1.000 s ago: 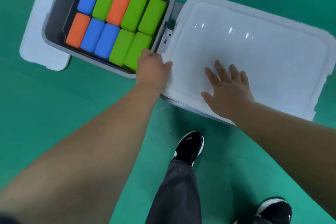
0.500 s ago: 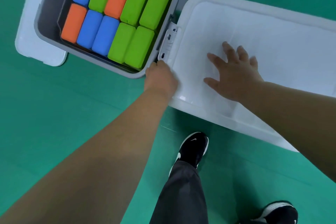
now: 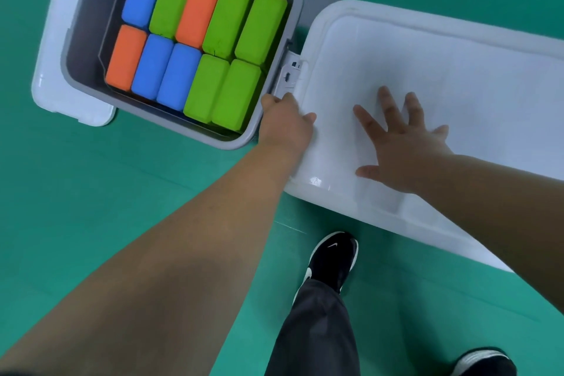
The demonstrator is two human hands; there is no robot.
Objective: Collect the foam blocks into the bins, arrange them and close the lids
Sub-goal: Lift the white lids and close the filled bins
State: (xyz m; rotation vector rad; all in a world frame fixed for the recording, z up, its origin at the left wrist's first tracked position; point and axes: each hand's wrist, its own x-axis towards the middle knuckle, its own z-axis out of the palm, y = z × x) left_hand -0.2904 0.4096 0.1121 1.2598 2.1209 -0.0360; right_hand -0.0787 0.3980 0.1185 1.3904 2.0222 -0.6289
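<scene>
Where the grey bin [image 3: 85,9] ends on its right side, only a narrow gap parts its rim from the large white lid [image 3: 457,85], and a white latch [image 3: 290,73] sits in that gap. The left hand [image 3: 287,122] is at the bin's near right corner, its thumb laid on top of the lid's edge and its fingers curled down into the gap, gripping that edge. Further right of the bin, the right hand [image 3: 406,143] lies flat on the lid with all fingers spread. Whether this lid is latched cannot be told. The bin is open at the top, and the foam blocks [image 3: 206,87] stand packed inside it in 2 touching rows of 5: blue, green, orange, green, green in the far row and orange, blue, blue, green, green in the near row. A second white lid [image 3: 52,70] lies flat, sticking out from under the bin's left side. Green floor [image 3: 91,192] stretches along the near and left sides of the bin. Near and right of the bin stands a black shoe [image 3: 332,256] below a dark trouser leg [image 3: 314,330], with another shoe [image 3: 485,363] further right.
</scene>
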